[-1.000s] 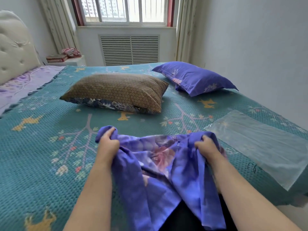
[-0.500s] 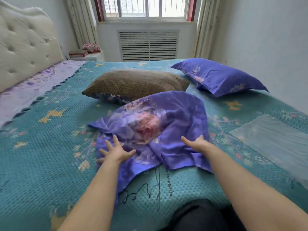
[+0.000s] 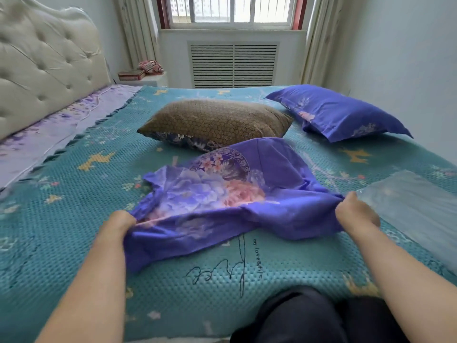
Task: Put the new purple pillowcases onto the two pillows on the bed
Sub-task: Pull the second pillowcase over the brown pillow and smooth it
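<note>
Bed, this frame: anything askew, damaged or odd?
Nothing damaged. The loose pillowcase lies rumpled, gripped at its near corners by the left hand and right hand. The brown pillow sits mid-bed, uncovered; the purple pillow lies angled near the wall.

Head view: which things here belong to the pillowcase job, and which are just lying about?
Part of the job:
loose purple pillowcase, gripped by left hand and right hand
brown pillow, not yet covered
purple-cased pillow

Lying about:
clear plastic bag
books and pink cloth on the nightstand
</note>
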